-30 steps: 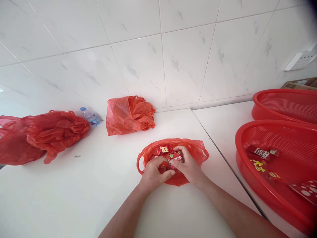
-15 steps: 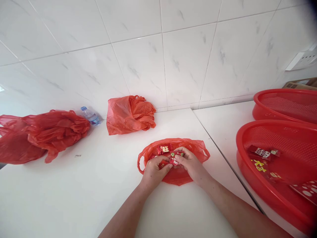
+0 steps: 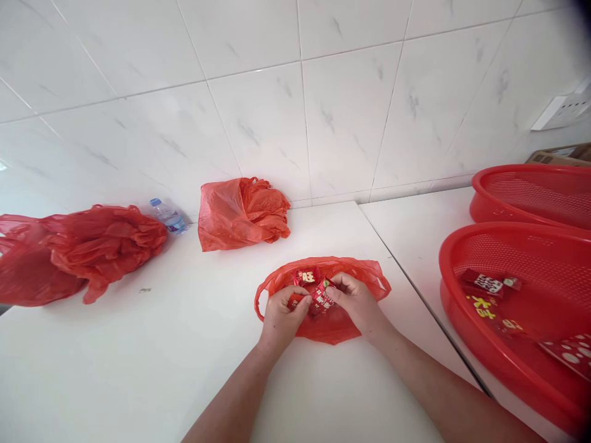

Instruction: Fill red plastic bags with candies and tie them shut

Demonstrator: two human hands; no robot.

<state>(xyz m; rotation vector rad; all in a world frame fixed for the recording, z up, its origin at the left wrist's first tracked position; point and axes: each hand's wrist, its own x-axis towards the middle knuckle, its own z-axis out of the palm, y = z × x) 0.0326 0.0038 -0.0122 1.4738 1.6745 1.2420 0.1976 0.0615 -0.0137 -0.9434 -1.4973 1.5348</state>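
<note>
A red plastic bag [image 3: 337,332] lies spread on the white table with its mouth up and its handle loop to the left. Over it, my left hand [image 3: 282,314] pinches a small red packet [image 3: 295,300], mostly covered by the fingers. My right hand [image 3: 362,307] is closed on a red snack packet [image 3: 324,298] with white characters and a green spot. This packet's left edge is close to my left fingertips; whether they touch it I cannot tell. Behind the hands, another red packet [image 3: 306,277] with a gold character rests in the bag.
Two red perforated baskets [image 3: 455,264] stand at the right; the nearer holds several red packets [image 3: 484,307]. Crumpled red bags [image 3: 111,246] lie at the left, beside a water bottle [image 3: 170,216]. A folded red bag [image 3: 221,215] sits against the tiled wall [image 3: 258,123].
My left hand has shifted slightly left, away from the right. The packet in my right hand has turned, so more of its printed face shows.
</note>
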